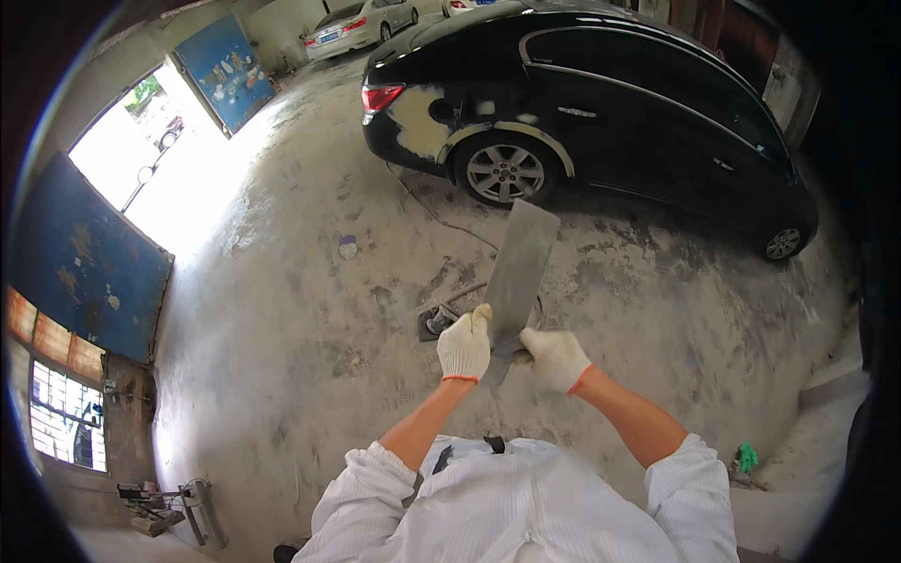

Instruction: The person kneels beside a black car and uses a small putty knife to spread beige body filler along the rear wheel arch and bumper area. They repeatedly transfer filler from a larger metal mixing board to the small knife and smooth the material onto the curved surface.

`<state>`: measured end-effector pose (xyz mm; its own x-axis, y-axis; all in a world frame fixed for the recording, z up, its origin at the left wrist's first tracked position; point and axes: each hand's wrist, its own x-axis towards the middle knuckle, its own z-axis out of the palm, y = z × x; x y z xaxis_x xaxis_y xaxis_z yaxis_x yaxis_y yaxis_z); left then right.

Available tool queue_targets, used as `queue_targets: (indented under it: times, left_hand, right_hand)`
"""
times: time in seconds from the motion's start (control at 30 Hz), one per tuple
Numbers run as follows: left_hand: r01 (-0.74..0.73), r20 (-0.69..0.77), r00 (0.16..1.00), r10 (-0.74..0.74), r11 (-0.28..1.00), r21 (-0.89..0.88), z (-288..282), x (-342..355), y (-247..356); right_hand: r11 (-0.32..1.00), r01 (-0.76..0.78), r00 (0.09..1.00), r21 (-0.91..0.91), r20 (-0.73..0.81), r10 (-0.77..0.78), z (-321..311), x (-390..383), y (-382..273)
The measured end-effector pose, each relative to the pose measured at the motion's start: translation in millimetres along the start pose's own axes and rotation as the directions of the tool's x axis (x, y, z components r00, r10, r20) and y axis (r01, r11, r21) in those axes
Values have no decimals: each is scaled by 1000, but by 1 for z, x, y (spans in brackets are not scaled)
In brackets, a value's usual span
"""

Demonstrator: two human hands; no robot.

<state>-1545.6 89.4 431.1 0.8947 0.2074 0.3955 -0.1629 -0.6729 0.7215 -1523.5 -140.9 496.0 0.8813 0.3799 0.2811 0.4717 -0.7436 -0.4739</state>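
Both my hands wear white knit gloves with orange cuffs. In front of my body, my left hand grips the left edge of a long grey sheet of sandpaper, thumb up against it. My right hand pinches the same sheet at its lower right, where it looks folded or creased. The sheet's far end points toward the rear wheel of a black car. Behind my left hand, partly hidden, a dark power sander with a hose appears to lie on the floor.
The black car stands ahead, with beige filler patches around its rear wheel. A hose runs over the dusty concrete floor. Blue metal doors flank a bright doorway at left. A white car is parked far back.
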Motion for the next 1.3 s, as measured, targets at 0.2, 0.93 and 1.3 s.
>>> queue_targets:
  times: [0.2,0.93,1.3]
  left_hand:
    - [67,82,995,-61,996,-63,-5,-2,6]
    - [261,-18,964,-267,954,-150,-21,54,27]
    - [-198,-307,935,175,979,-44,-24,45,66]
  right_hand:
    - [878,-299,899,373,-199,390,-11,4,-15]
    - [974,-15,983,224,-176,55,94,-66,-32]
    - [-659,-471,515,587,789,335,73,-23,-40]
